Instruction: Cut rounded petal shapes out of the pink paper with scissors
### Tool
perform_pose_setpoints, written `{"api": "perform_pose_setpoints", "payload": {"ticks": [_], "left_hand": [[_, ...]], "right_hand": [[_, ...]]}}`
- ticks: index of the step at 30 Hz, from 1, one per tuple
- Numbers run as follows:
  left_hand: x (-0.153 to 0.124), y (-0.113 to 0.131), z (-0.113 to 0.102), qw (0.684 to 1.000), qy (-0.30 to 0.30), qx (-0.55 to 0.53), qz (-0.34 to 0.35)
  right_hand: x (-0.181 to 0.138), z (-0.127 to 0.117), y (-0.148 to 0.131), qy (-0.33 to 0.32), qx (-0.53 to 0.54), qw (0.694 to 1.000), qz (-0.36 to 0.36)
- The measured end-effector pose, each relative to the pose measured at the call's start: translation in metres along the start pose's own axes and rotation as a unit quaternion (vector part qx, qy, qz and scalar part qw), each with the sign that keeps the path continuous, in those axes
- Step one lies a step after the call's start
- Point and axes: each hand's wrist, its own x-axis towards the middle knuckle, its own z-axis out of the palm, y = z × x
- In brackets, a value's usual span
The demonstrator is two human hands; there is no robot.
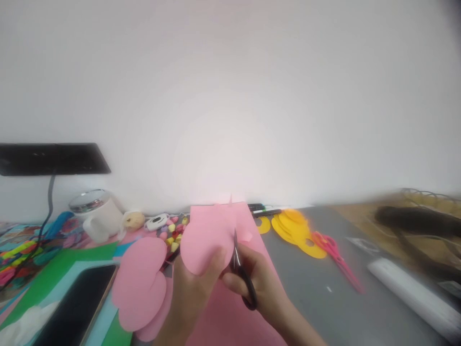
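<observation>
My left hand (196,283) grips a pink paper piece (207,238) with a rounded outline, its thumb lying on the front. In my right hand (259,283) is a pair of black-handled scissors (242,276), blades pointing up along the paper's right edge. How far the blades are apart is hard to make out. A large pink sheet (230,317) lies on the table beneath both hands. Cut pink paper shapes (142,278) with rounded lobes overlap in a pile left of my left hand.
Yellow paper shapes (291,226) and pink scissors (338,259) lie to the right. On the left are a phone (79,305), a white mug (103,218) with a shiny lid, and colourful beads (175,233). A white roll-like object (414,293) lies at far right.
</observation>
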Motion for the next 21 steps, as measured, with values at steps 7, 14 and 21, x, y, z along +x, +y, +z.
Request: {"api": "perform_pose_setpoints", "payload": {"ticks": [7, 14, 21], "left_hand": [[-0.0006, -0.0005, -0.0010, 1.000, -0.013, 0.003, -0.009], [-0.0006, -0.0001, -0.0011, 1.000, -0.011, 0.007, -0.008], [-0.0004, -0.0008, -0.0009, 1.000, -0.011, 0.009, -0.003]], "right_hand": [[0.0008, 0.0005, -0.0018, -0.007, 0.010, 1.000, -0.025], [0.0002, 0.0007, -0.0011, -0.006, 0.015, 1.000, -0.020], [0.0007, -0.0001, 0.0009, -0.008, 0.017, 0.999, -0.030]]}}
